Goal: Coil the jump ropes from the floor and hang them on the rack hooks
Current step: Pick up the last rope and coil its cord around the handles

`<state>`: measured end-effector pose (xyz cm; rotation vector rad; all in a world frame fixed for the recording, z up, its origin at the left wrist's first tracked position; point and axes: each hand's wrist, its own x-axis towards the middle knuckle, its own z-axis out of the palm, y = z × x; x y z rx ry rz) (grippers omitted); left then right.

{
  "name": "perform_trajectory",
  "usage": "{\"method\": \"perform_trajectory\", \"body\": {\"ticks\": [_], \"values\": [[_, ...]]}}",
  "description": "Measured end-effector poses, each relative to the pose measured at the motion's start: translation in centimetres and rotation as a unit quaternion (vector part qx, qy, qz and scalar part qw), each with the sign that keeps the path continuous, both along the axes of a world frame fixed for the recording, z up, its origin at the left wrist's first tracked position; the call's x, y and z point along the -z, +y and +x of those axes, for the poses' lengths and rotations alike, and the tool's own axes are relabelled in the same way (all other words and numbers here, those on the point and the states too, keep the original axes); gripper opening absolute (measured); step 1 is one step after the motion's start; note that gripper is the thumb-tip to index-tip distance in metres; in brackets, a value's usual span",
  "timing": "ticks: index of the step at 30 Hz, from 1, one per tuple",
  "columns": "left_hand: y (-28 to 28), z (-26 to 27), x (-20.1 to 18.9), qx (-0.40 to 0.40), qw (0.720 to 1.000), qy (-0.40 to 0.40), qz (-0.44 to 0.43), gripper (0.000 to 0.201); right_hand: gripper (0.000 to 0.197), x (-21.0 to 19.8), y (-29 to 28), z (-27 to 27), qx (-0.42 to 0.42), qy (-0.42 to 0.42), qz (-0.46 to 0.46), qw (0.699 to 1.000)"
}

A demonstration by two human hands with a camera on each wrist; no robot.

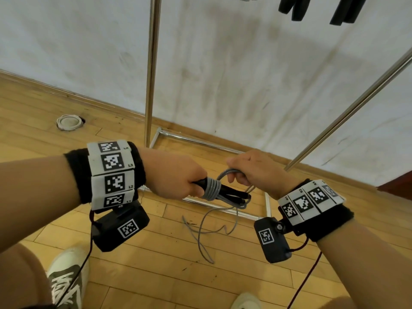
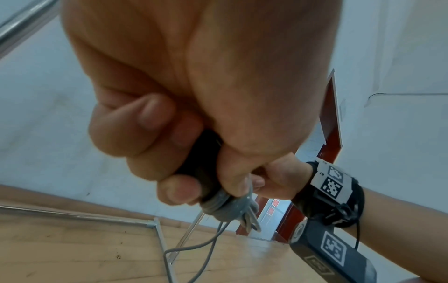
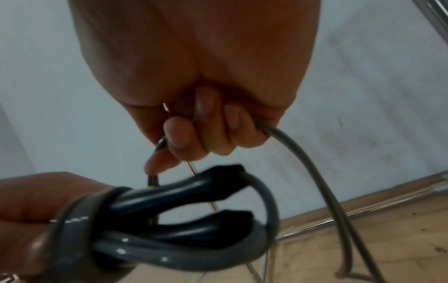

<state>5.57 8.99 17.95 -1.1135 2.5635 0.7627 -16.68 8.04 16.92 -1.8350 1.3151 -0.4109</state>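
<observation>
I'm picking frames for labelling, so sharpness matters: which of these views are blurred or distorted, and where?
Head view: sharp on both hands, the left hand and right hand, though wide-angle bending curves the rack poles. Left wrist view: the fist is soft and close, the grey rope slightly smeared. Right wrist view: worst, with the black handles and rope coils motion-blurred in the foreground.

The thin grey jump-rope cord (image 1: 213, 188) looks like smooth, glossy plastic; its two black handles (image 1: 231, 192) have a duller sheen. The polished chrome metal rack tubes (image 1: 152, 70) gleam. The light wooden plank floor (image 1: 156, 264) looks satin, the white wall (image 1: 245, 74) matt and scuffed.
</observation>
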Motion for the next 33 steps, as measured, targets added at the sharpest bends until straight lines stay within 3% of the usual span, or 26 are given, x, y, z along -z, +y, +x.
{"method": "perform_trajectory", "body": {"ticks": [7, 12, 14, 18, 23, 29, 33], "values": [[-0.7, 0.2, 0.7, -0.064, 0.994, -0.002, -0.084, 0.017, 0.028, -0.8, 0.2, 0.7, 0.038, -0.020, 0.028, 0.999], [-1.3, 0.3, 0.9, -0.135, 0.978, 0.087, -0.132, 0.019, 0.013, -0.5, 1.0, 1.6, 0.082, -0.115, 0.013, 0.990], [-1.6, 0.4, 0.6, -0.160, 0.969, 0.135, -0.128, 0.022, 0.007, -0.4, 1.2, 1.9, 0.090, -0.158, 0.008, 0.983], [-2.1, 1.1, -0.2, -0.193, 0.954, 0.204, -0.105, 0.019, 0.019, -0.3, 1.7, 1.9, 0.068, -0.208, -0.016, 0.976], [-1.5, 0.8, -0.7, -0.199, 0.944, 0.261, -0.046, 0.022, 0.014, 0.5, 2.5, 1.5, 0.073, -0.222, -0.048, 0.971], [-0.7, 0.8, -1.7, -0.177, 0.929, 0.324, 0.005, 0.020, 0.038, 0.4, 2.9, 1.0, 0.046, -0.178, -0.083, 0.979], [-0.4, 1.3, -2.3, -0.149, 0.933, 0.325, 0.048, 0.019, 0.025, 0.0, 2.9, 0.5, 0.003, -0.131, -0.132, 0.983]]}}
